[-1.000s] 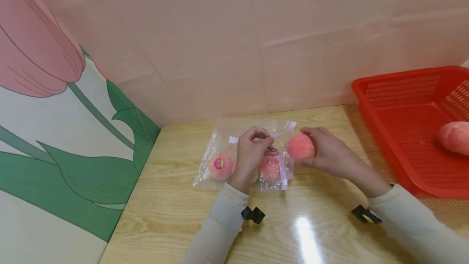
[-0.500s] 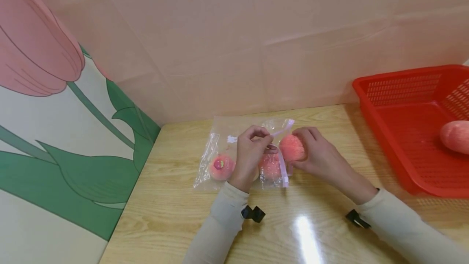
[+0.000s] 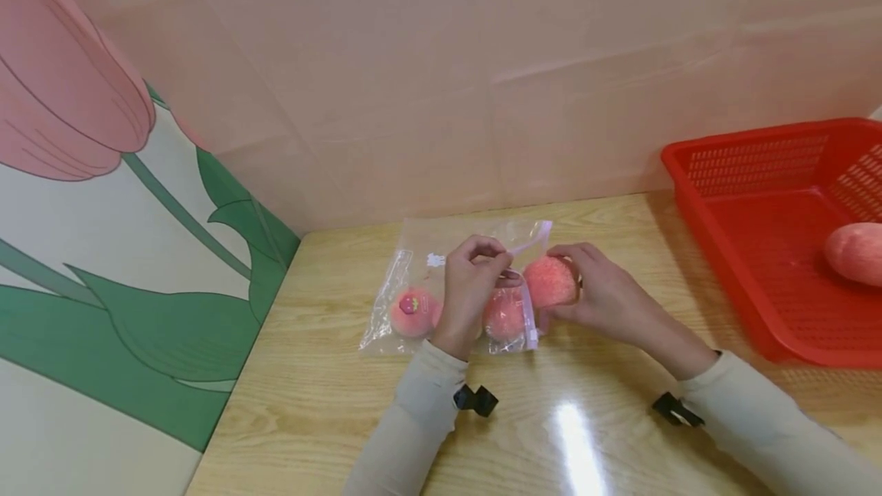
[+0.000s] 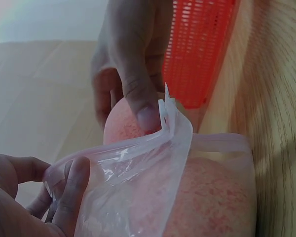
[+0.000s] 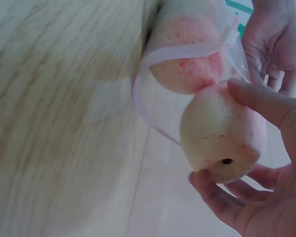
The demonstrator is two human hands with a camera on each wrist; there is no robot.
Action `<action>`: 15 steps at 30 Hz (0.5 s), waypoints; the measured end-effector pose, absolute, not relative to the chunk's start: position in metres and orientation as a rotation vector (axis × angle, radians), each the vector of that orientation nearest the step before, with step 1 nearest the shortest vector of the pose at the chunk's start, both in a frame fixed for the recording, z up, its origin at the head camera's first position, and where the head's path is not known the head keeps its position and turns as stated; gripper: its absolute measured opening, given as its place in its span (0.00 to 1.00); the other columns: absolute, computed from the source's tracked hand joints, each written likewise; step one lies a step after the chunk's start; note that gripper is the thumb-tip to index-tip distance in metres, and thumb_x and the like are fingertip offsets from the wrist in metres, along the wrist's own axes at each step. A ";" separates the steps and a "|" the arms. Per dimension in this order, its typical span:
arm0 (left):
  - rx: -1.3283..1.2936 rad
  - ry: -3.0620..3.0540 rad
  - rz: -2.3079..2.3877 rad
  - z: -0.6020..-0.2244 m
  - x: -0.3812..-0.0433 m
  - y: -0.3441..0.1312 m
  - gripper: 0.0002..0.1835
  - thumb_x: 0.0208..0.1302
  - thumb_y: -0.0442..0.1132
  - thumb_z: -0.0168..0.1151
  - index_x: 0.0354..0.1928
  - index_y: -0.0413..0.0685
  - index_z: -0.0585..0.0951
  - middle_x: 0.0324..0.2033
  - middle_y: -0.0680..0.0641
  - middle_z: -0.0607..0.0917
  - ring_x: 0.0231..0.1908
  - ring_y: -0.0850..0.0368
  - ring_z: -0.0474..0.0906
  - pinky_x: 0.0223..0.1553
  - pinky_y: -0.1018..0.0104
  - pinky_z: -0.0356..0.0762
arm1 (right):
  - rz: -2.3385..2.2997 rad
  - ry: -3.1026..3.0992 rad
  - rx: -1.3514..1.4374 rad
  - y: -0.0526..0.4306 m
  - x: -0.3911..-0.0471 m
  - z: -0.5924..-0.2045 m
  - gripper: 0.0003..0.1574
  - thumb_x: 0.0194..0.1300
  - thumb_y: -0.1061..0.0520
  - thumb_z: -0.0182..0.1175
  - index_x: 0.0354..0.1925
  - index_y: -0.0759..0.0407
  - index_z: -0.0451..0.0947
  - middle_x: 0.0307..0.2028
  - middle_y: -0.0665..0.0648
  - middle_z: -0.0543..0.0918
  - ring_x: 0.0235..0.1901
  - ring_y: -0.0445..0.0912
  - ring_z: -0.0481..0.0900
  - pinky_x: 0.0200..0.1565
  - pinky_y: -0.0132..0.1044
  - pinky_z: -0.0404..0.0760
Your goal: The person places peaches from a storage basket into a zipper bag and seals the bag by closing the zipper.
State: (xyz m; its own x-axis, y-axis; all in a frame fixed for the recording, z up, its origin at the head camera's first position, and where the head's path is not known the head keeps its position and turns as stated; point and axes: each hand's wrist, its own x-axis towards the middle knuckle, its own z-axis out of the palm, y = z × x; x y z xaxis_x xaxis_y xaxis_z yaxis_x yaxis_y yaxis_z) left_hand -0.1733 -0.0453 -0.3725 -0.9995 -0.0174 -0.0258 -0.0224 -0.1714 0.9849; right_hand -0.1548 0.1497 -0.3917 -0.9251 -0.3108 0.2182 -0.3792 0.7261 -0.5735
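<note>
A clear zip bag (image 3: 429, 239) with a lilac seal strip lies on the table, its mouth facing right. Inside are a pink peach (image 3: 412, 318) with a purple sticker and another peach (image 3: 505, 315) near the mouth; more fruit is partly hidden by my left hand (image 3: 472, 288). That hand pinches the upper lip of the bag, holding it raised in the left wrist view. My right hand (image 3: 609, 298) grips a further peach (image 3: 551, 282) right at the opening, thumb on one side and fingers on the other. The right wrist view shows this peach (image 5: 217, 131) against the one inside.
On the right stands a red plastic basket (image 3: 723, 266) with slotted walls, a peach (image 3: 856, 253) lying in it. A pinkish cloth wall (image 3: 413, 98) rises behind the wooden table (image 3: 310, 404), and a tulip-patterned panel (image 3: 172, 312) stands at the left.
My right hand has moved left with its peach, from just outside the bag to its opening. The left hand keeps its pinch on the lip, almost still.
</note>
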 end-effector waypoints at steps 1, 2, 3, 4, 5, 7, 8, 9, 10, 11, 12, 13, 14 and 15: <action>-0.050 2.022 2.398 -0.372 -0.173 -0.045 0.03 0.61 0.25 0.63 0.35 0.38 0.80 0.28 0.49 0.79 0.21 0.58 0.83 0.27 0.65 0.89 | 0.977 -2.811 0.560 0.149 -0.155 -0.392 0.52 0.45 0.51 0.80 0.64 0.61 0.67 0.59 0.67 0.72 0.46 0.59 0.80 0.44 0.58 0.86; -0.055 2.026 2.394 -0.372 -0.173 -0.045 0.03 0.61 0.25 0.63 0.36 0.37 0.80 0.28 0.49 0.79 0.21 0.58 0.83 0.27 0.65 0.89 | 0.978 -2.802 0.554 0.149 -0.156 -0.393 0.52 0.46 0.52 0.80 0.65 0.62 0.67 0.59 0.67 0.72 0.46 0.59 0.80 0.44 0.58 0.86; -0.058 2.025 2.395 -0.373 -0.173 -0.045 0.04 0.60 0.25 0.63 0.36 0.36 0.80 0.27 0.49 0.79 0.20 0.58 0.83 0.27 0.65 0.89 | 0.979 -2.790 0.550 0.147 -0.157 -0.394 0.52 0.46 0.52 0.80 0.65 0.62 0.67 0.59 0.67 0.72 0.47 0.59 0.80 0.45 0.58 0.86; -0.060 2.023 2.396 -0.373 -0.173 -0.045 0.04 0.60 0.25 0.63 0.37 0.35 0.79 0.27 0.49 0.79 0.20 0.59 0.83 0.26 0.66 0.89 | 0.978 -2.780 0.543 0.146 -0.158 -0.395 0.52 0.46 0.52 0.80 0.65 0.62 0.66 0.60 0.67 0.72 0.48 0.60 0.79 0.46 0.59 0.85; -0.062 2.020 2.400 -0.372 -0.173 -0.045 0.04 0.60 0.25 0.63 0.37 0.34 0.79 0.27 0.49 0.79 0.20 0.59 0.83 0.26 0.66 0.88 | 0.974 -2.770 0.538 0.145 -0.159 -0.396 0.52 0.47 0.52 0.80 0.65 0.63 0.66 0.60 0.67 0.71 0.50 0.60 0.78 0.48 0.60 0.85; -0.061 2.011 2.404 -0.372 -0.172 -0.045 0.04 0.60 0.25 0.62 0.37 0.33 0.79 0.27 0.49 0.79 0.20 0.59 0.83 0.25 0.67 0.88 | 0.971 -2.757 0.521 0.141 -0.162 -0.397 0.51 0.47 0.53 0.79 0.64 0.64 0.65 0.61 0.68 0.71 0.54 0.62 0.77 0.52 0.62 0.83; -0.062 2.007 2.405 -0.372 -0.172 -0.045 0.04 0.60 0.25 0.62 0.37 0.33 0.79 0.27 0.50 0.79 0.20 0.59 0.82 0.25 0.67 0.88 | 0.970 -2.755 0.516 0.140 -0.163 -0.398 0.51 0.48 0.54 0.79 0.65 0.65 0.64 0.61 0.68 0.71 0.55 0.62 0.76 0.53 0.63 0.82; -0.059 2.003 2.406 -0.372 -0.172 -0.045 0.04 0.60 0.25 0.62 0.38 0.32 0.79 0.27 0.50 0.79 0.20 0.59 0.82 0.24 0.67 0.88 | 0.966 -2.755 0.513 0.139 -0.165 -0.399 0.51 0.48 0.54 0.78 0.65 0.66 0.64 0.61 0.69 0.71 0.56 0.63 0.75 0.54 0.63 0.81; -0.057 2.000 2.404 -0.371 -0.172 -0.045 0.04 0.60 0.25 0.62 0.38 0.32 0.79 0.27 0.50 0.79 0.20 0.59 0.82 0.24 0.67 0.88 | 0.962 -2.761 0.509 0.138 -0.166 -0.400 0.51 0.49 0.54 0.78 0.65 0.66 0.63 0.61 0.69 0.71 0.57 0.63 0.74 0.55 0.63 0.80; -0.057 1.998 2.404 -0.371 -0.173 -0.045 0.04 0.60 0.25 0.62 0.38 0.32 0.79 0.27 0.49 0.79 0.20 0.59 0.82 0.24 0.67 0.88 | 0.957 -2.772 0.506 0.137 -0.167 -0.400 0.52 0.49 0.54 0.78 0.65 0.67 0.63 0.62 0.70 0.70 0.58 0.64 0.74 0.55 0.63 0.80; -0.056 1.997 2.403 -0.371 -0.173 -0.045 0.05 0.60 0.25 0.62 0.38 0.32 0.79 0.27 0.49 0.79 0.20 0.59 0.82 0.24 0.67 0.88 | 0.954 -2.785 0.504 0.137 -0.168 -0.401 0.52 0.50 0.54 0.78 0.66 0.67 0.62 0.62 0.70 0.70 0.58 0.64 0.74 0.56 0.63 0.80; -0.057 1.994 2.402 -0.371 -0.173 -0.045 0.05 0.60 0.25 0.62 0.38 0.32 0.79 0.27 0.49 0.79 0.20 0.59 0.82 0.25 0.67 0.88 | 0.952 -2.799 0.503 0.137 -0.169 -0.402 0.53 0.50 0.53 0.78 0.66 0.67 0.62 0.62 0.70 0.70 0.57 0.64 0.74 0.55 0.63 0.80; -0.057 1.992 2.402 -0.371 -0.173 -0.045 0.05 0.60 0.25 0.62 0.38 0.32 0.79 0.27 0.49 0.79 0.20 0.59 0.82 0.25 0.67 0.88 | 0.956 -2.814 0.501 0.137 -0.170 -0.403 0.53 0.50 0.53 0.78 0.66 0.67 0.62 0.62 0.70 0.69 0.57 0.64 0.74 0.55 0.64 0.80; -0.056 1.988 2.404 -0.371 -0.173 -0.045 0.05 0.60 0.25 0.62 0.39 0.32 0.79 0.28 0.49 0.79 0.20 0.59 0.83 0.25 0.67 0.88 | 0.961 -2.828 0.494 0.137 -0.170 -0.404 0.53 0.50 0.52 0.78 0.67 0.67 0.62 0.63 0.70 0.69 0.57 0.64 0.74 0.55 0.64 0.81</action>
